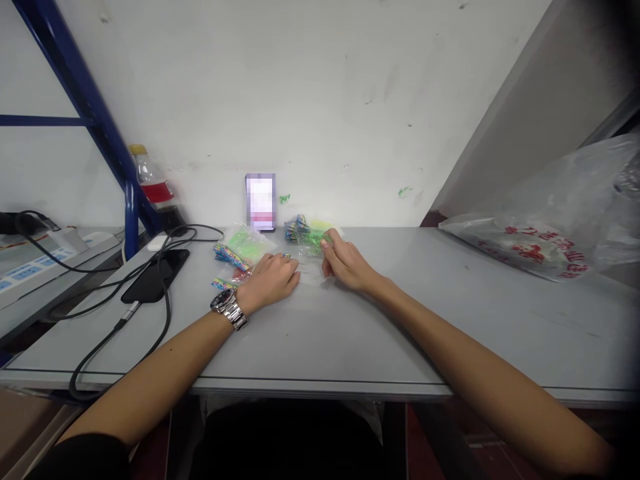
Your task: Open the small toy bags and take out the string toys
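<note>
My left hand (273, 279), with a metal watch (229, 308) on the wrist, rests knuckles-up on the grey table (350, 333), fingers curled over a small clear plastic bag (306, 265). My right hand (345, 262) lies beside it, its fingertips pinching the edge of the same clear bag near a heap of green and blue small items (305, 233). A clear packet of green pieces (245, 243) and colourful striped strips (227, 255) lie just left of my left hand.
A phone (261, 201) leans upright against the wall behind the heap. A black phone (156, 275) with cables lies at the left, near a drink bottle (150, 177) and a blue rack post (131, 220). A large printed plastic bag (550, 227) sits at the right.
</note>
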Tool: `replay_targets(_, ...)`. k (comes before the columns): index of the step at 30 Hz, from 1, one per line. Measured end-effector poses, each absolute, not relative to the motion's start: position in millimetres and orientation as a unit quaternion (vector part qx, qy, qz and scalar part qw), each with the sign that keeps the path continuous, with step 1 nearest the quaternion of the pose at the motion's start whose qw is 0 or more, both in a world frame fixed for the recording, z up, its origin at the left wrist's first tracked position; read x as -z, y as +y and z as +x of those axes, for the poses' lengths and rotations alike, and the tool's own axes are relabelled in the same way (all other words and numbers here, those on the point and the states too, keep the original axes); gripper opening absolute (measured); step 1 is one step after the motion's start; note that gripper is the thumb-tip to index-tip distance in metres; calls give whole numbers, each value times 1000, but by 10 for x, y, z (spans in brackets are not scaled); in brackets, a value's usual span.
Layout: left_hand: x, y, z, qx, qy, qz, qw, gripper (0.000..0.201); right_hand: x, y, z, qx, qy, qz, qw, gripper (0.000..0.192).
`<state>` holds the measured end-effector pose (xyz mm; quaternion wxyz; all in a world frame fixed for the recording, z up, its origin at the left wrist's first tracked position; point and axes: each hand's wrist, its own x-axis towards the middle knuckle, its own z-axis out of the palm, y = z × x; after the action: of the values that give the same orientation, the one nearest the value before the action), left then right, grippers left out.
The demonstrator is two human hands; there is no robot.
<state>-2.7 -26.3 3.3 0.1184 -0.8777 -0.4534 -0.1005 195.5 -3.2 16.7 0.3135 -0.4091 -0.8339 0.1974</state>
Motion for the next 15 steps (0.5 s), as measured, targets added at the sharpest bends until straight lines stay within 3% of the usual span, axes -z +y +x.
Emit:
replay_targets(5, -41, -285, -26, 114, -455, -870, 150, 27, -183, -22, 1973, -192, -822, -437, 312, 28)
replay_targets(12, -56, -327, 3, 110, -444, -875, 160, 43, -186, -16, 1983, -179, -812, -448, 327, 27)
replay_targets(15, -33, -315, 30, 141, -437, -879, 129, 37, -186, -30, 1968, -198, -811, -437, 335, 28)
